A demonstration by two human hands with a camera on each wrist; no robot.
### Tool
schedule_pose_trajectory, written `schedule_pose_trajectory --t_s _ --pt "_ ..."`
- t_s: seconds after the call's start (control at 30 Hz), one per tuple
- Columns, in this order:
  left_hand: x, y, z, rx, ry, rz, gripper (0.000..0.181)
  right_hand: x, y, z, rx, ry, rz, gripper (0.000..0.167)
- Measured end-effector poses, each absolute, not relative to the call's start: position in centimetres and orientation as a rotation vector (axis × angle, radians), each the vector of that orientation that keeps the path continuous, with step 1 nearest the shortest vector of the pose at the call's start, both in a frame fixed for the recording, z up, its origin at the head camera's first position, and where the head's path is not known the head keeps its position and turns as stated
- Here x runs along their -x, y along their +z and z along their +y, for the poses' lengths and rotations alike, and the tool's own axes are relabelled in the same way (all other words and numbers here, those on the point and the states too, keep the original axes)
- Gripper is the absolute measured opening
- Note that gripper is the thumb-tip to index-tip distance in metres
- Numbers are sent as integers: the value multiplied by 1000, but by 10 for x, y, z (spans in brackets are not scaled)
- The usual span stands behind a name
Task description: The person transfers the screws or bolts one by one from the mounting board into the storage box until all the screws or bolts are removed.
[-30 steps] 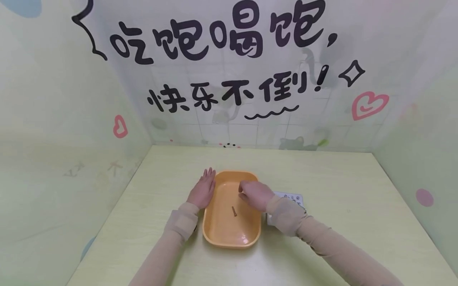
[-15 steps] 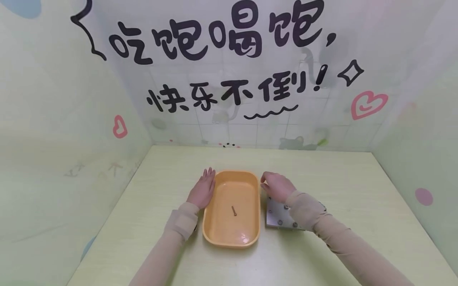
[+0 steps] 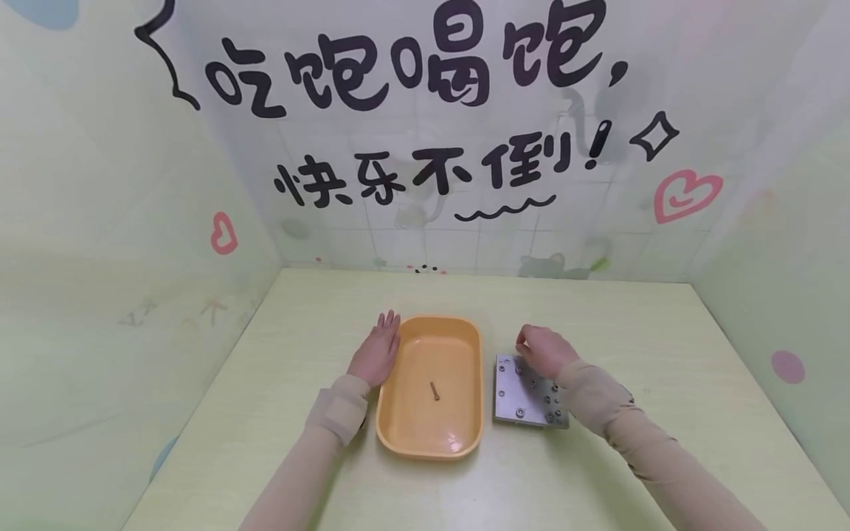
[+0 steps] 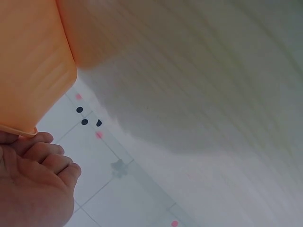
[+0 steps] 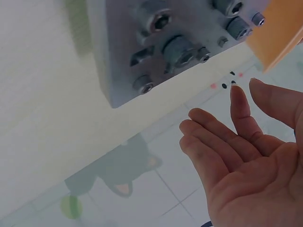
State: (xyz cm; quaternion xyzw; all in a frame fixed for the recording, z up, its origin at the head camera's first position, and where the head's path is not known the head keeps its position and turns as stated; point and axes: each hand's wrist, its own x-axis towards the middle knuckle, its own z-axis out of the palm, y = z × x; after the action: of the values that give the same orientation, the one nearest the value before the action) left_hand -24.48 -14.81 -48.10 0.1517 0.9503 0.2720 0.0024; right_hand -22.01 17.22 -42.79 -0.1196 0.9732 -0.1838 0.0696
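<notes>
An orange plastic tray stands on the table, with one small brown screw lying on its floor. My left hand rests along the tray's left side, fingers fairly straight and touching the rim, also seen in the left wrist view. To the right of the tray lies a silver metal block set with several socket-head screws. Over its back part hovers my right hand. In the right wrist view the thumb and index fingertips are apart with nothing visible between them. The right hand and sleeve cover part of the block.
The pale table is bounded by a printed back wall and by side walls. A narrow strip of table separates the tray from the metal block.
My right hand has moved right, from above the tray to above the metal block, uncovering more of the block. The left hand, the tray and the screw in it have stayed put.
</notes>
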Motion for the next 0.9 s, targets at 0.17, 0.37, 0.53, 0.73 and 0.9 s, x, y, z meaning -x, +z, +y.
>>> schedule_pose_trajectory --t_s 0.17,0.37,0.53,0.73,0.9 --pt "246 -483 -147 -490 850 2978 50 217 -430 187 322 -532 2913 17" --pt "244 -482 -146 -487 855 2981 49 211 -436 194 328 -512 2866 14" --pt "244 -481 -147 -483 853 2979 50 208 -444 194 286 -541 2843 12" --pt "244 -483 -149 -486 854 2994 50 208 -448 192 299 -565 2859 13" --pt "246 -484 -149 -485 859 2992 50 207 -448 191 316 -559 2864 12"
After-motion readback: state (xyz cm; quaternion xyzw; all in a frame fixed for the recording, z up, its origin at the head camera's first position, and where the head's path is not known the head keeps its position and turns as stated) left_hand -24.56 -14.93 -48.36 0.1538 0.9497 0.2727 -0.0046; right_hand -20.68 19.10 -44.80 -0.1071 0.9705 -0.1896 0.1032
